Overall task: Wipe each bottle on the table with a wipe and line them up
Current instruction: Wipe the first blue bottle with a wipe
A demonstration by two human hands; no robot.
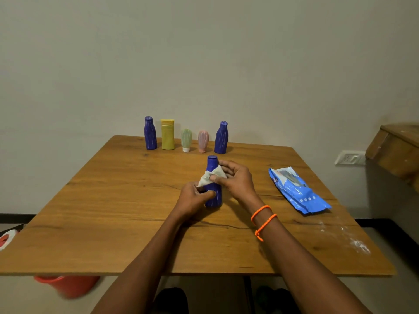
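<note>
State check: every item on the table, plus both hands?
Held blue bottle: upright on table, cap on, being wiped.
Wipe: crumpled against the bottle.
Left hand: grips bottle base.
Right hand: pinches wipe.
Row of five bottles: upright along far edge.
Wipes pack: lying flat.

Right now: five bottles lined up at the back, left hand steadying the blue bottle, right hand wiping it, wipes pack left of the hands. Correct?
One error: the wipes pack lies to the right of the hands, not the left, as the head view shows. The rest holds: five bottles at the back, left hand steadying the blue bottle, right hand holding the wipe on it.
</note>
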